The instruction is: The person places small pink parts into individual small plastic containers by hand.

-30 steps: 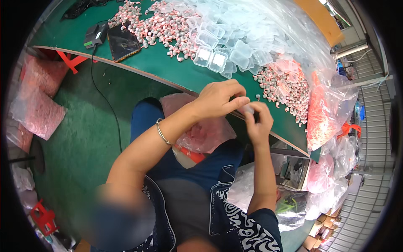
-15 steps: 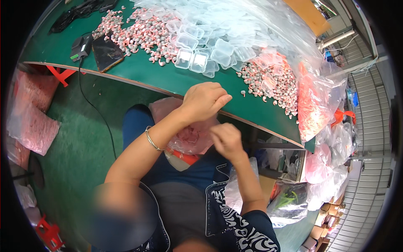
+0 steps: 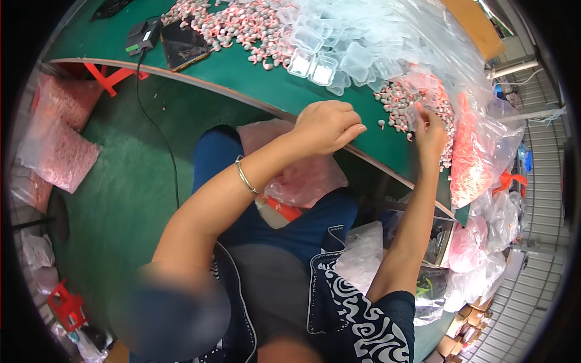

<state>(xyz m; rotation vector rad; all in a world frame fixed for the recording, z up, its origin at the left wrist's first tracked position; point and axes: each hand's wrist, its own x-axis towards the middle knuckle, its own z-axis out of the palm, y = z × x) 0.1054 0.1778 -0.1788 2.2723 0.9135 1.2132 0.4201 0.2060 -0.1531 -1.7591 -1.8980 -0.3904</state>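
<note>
My left hand [image 3: 330,128] is closed above the front edge of the green table [image 3: 284,97], thumb toward the right. Whatever its curled fingers hold is hidden. A metal bangle [image 3: 245,175] circles that forearm. My right hand [image 3: 432,136] reaches into the right-hand heap of small grey-and-pink curved pieces [image 3: 396,106]. Its fingers are drawn together at the heap; what is between them is too small to make out. Two small clear plastic boxes with white inserts [image 3: 311,68] stand nearer the table's middle. A pink plastic bag [image 3: 308,181] lies over my lap.
A larger heap of the same pieces [image 3: 242,27] covers the back left, beside a dark phone [image 3: 183,45] and a black corded device [image 3: 142,37]. Clear boxes [image 3: 357,57] pile up behind. A bag of orange-pink parts [image 3: 469,169] stands at the right edge. Filled bags [image 3: 66,148] lie left.
My right hand has moved from above my lap, up and right, to the right-hand heap. My left hand stays closed by the table edge. The whole view has shifted.
</note>
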